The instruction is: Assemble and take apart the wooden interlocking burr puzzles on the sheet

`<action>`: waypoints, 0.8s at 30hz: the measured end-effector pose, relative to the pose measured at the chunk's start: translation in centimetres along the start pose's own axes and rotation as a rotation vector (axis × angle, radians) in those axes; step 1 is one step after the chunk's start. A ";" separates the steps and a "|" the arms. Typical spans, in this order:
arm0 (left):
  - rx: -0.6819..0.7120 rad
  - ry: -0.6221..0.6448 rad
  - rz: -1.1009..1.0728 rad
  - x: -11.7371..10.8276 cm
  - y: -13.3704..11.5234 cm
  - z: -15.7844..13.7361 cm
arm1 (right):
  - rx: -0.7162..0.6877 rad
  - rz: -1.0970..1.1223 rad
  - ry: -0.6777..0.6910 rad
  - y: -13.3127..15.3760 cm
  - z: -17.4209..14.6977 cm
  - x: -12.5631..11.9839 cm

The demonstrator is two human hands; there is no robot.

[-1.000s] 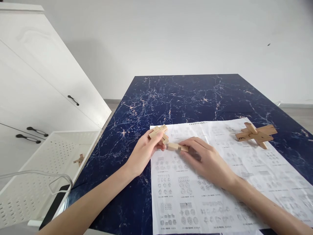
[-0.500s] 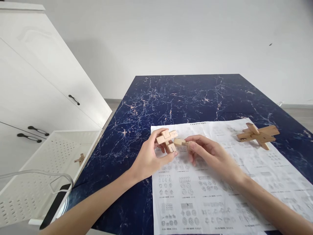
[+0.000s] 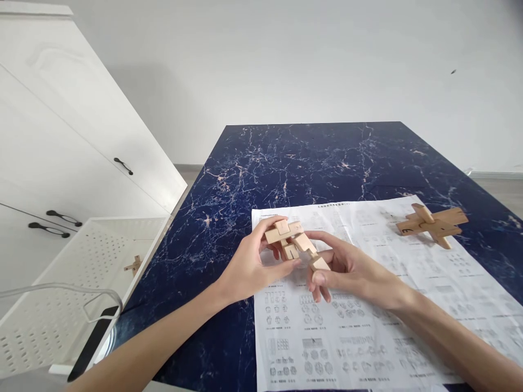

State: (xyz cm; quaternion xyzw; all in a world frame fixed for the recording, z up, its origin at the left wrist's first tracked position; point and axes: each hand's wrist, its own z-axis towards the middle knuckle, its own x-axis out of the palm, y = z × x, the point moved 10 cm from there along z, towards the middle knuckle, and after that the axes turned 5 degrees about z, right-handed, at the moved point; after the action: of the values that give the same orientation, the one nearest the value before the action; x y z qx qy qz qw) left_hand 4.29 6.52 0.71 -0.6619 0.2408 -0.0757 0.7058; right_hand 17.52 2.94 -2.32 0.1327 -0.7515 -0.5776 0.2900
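My left hand [image 3: 249,267] is closed around a partly interlocked wooden puzzle [image 3: 281,233], its light blocks crossing one another, with a dark mark on one end. Between the thumb and fingers of my right hand [image 3: 347,267] is a notched wooden stick [image 3: 314,253], held slantwise. The stick's upper end meets the puzzle's right side; whether it sits inside a gap I cannot tell. Both hands are over a printed instruction sheet [image 3: 294,310] covered in small diagrams.
A crossed wooden puzzle [image 3: 433,224] with dark marks rests on the sheet's right part. The sheet lies on a dark blue marbled table [image 3: 286,163]. On the left, a white perforated basket [image 3: 49,305] holds a small wooden piece [image 3: 133,265], beside a white cabinet [image 3: 81,136].
My right hand has turned the notched stick from nearly level to a slant, its near end lower. The puzzle in my left hand has shifted slightly right and the two pieces are closer.
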 end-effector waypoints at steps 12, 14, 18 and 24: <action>-0.077 0.035 -0.120 0.2 0.7 0.2 | -0.003 -0.067 -0.119 0.6 -0.4 -1.2; -0.083 0.033 -0.124 0.2 0.8 0.3 | 0.002 -0.038 -0.159 0.5 -0.4 -1.6; -0.092 0.025 -0.147 0.1 0.9 0.3 | -0.029 -0.098 -0.137 1.0 -0.3 -1.5; -0.108 0.079 -0.187 0.6 1.2 0.3 | -0.073 -0.173 -0.191 1.0 -0.2 -2.0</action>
State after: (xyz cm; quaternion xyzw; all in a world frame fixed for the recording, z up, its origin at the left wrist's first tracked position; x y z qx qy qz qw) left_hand 4.69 6.63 -0.62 -0.7151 0.2093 -0.1543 0.6489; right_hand 19.37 4.13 -1.93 0.1306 -0.7401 -0.6372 0.1708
